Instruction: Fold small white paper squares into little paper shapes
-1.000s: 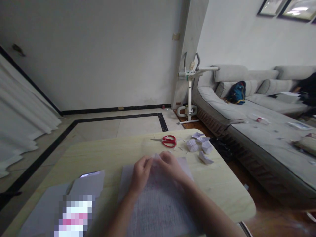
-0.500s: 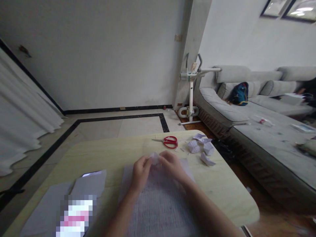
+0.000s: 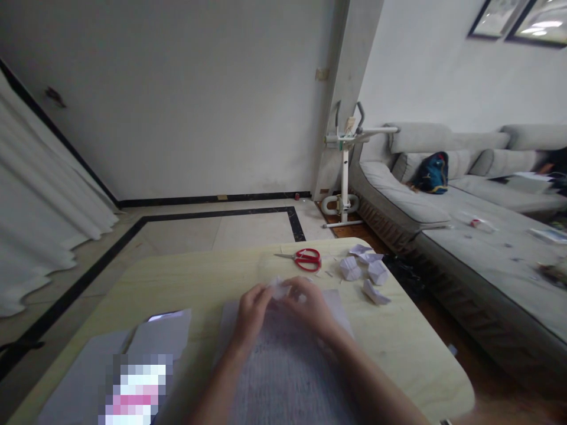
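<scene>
The left hand (image 3: 252, 308) and right hand (image 3: 312, 302) pinch a small white paper (image 3: 277, 290) between their fingertips, over the far edge of a sheet (image 3: 283, 372); gripping it from both sides probably steadies something so light, though the fingers hide its exact shape. The sheet lies flat beneath the forearms, perhaps as a work surface. Scissors (image 3: 306, 260) rest just beyond, seemingly within reach, and folded pieces (image 3: 351, 268) sit to the right on the table (image 3: 411, 348), apparently set aside.
</scene>
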`<state>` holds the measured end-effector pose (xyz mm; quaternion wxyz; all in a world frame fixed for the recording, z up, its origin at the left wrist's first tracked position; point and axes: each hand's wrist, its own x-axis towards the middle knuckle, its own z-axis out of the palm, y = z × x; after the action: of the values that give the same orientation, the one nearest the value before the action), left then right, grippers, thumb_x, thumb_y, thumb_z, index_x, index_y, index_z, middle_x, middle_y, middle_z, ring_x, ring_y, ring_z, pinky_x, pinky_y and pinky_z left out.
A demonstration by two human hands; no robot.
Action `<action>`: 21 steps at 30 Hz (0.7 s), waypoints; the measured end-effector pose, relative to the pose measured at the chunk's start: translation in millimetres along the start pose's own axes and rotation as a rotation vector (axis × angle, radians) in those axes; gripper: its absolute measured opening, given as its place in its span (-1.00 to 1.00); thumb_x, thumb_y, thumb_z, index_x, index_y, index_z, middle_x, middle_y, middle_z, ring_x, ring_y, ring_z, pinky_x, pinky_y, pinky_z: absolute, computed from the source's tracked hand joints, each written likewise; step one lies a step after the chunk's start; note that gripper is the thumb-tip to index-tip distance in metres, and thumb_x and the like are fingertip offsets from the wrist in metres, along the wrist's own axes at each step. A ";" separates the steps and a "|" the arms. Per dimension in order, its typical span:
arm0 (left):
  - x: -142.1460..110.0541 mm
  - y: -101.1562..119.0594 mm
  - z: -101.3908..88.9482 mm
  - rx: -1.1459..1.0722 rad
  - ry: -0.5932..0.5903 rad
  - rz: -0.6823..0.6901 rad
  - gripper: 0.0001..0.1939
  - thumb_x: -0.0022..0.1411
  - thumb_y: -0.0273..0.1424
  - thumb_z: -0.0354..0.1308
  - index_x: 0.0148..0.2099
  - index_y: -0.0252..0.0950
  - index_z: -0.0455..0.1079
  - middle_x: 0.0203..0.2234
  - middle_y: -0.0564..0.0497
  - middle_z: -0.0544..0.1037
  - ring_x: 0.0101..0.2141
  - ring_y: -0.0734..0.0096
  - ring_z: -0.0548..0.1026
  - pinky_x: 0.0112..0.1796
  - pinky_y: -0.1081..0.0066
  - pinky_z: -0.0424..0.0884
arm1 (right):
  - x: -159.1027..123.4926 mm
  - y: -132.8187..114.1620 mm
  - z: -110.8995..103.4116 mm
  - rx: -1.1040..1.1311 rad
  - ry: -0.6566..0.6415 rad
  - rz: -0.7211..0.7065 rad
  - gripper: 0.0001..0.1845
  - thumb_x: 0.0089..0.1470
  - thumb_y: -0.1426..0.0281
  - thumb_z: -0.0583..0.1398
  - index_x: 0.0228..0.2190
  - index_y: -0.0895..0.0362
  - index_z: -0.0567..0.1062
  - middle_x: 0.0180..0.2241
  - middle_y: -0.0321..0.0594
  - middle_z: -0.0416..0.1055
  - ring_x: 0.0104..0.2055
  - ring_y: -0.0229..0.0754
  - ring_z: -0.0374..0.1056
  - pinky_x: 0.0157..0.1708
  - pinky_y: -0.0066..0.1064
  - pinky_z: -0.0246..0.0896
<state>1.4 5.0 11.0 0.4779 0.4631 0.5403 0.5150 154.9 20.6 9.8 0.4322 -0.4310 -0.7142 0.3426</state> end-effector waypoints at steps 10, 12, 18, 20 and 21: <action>-2.6 0.3 1.4 0.043 -0.004 0.039 -0.71 0.14 -0.19 0.13 -0.36 -0.34 0.46 -0.50 0.02 0.53 -0.42 0.33 0.47 -0.41 0.46 0.36 | 1.1 -2.0 0.3 0.054 0.047 0.015 -0.87 0.07 0.34 0.21 -0.42 0.14 0.50 -0.44 -0.23 0.45 -0.40 -0.21 0.32 -0.37 -0.42 0.21; -3.7 0.6 0.1 -0.009 -0.014 0.017 -0.66 0.15 -0.16 0.12 -0.19 -0.34 0.47 -0.45 0.00 0.56 -0.42 0.31 0.50 -0.40 0.44 0.39 | 1.4 -2.4 0.2 0.085 0.076 0.033 -0.86 0.08 0.32 0.20 -0.43 0.14 0.49 -0.43 -0.21 0.47 -0.38 -0.19 0.34 -0.35 -0.40 0.23; -5.7 3.7 -2.2 -0.037 -0.121 0.051 -0.66 0.14 -0.23 0.17 -0.11 -0.35 0.44 -0.37 -0.06 0.59 -0.39 0.33 0.53 -0.33 0.42 0.42 | 4.8 -9.8 -4.5 0.132 0.145 0.100 -0.80 0.08 0.29 0.17 -0.48 0.14 0.49 -0.48 -0.21 0.48 -0.40 -0.18 0.37 -0.37 -0.39 0.27; -5.2 4.4 -1.1 -0.018 -0.105 0.058 -0.72 0.12 -0.25 0.19 -0.19 -0.34 0.46 -0.38 -0.06 0.59 -0.41 0.35 0.53 -0.36 0.44 0.41 | 5.5 -11.3 -5.4 0.139 0.146 0.100 -0.79 0.07 0.29 0.18 -0.50 0.14 0.48 -0.50 -0.22 0.47 -0.42 -0.18 0.36 -0.38 -0.39 0.28; -4.9 4.8 -0.5 -0.018 -0.095 0.057 -0.74 0.11 -0.26 0.19 -0.21 -0.34 0.47 -0.40 -0.04 0.59 -0.43 0.37 0.52 -0.37 0.44 0.40 | 5.6 -11.4 -5.7 0.148 0.143 0.096 -0.79 0.07 0.28 0.19 -0.51 0.14 0.48 -0.50 -0.22 0.47 -0.41 -0.18 0.36 -0.38 -0.39 0.28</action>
<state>1.5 0.3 16.0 0.4923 0.4980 0.4990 0.5105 155.0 21.9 23.6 0.4957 -0.4549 -0.6328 0.3833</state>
